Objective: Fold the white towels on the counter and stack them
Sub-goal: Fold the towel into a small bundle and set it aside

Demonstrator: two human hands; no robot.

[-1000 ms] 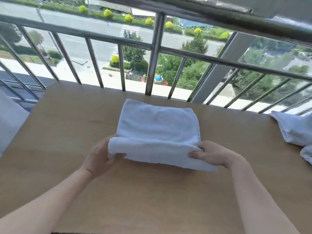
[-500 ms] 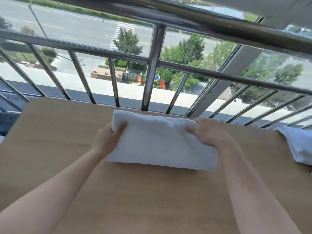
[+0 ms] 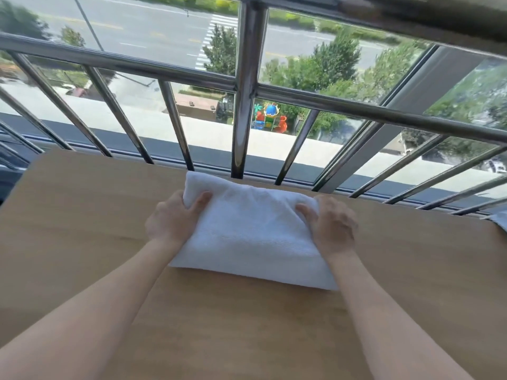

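Note:
A white towel (image 3: pixel 252 231), folded into a thick rectangle, lies on the wooden counter (image 3: pixel 82 229) close to its far edge. My left hand (image 3: pixel 172 219) grips the towel's far left corner, thumb on top and fingers tucked under the fold. My right hand (image 3: pixel 330 223) holds the far right corner the same way, thumb pressed on the cloth. Both forearms reach in from the bottom of the view. A corner of another white towel (image 3: pixel 500 220) shows at the right border.
A steel railing (image 3: pixel 244 105) with slanted bars runs right behind the counter's far edge, inches from the towel. Beyond it lie a street and trees far below. Bare wood stretches left and in front of the towel.
Both hands carried the towel's near edge over to the far edge, halving it. In the last half second they stayed on the far corners, and the camera tilted up.

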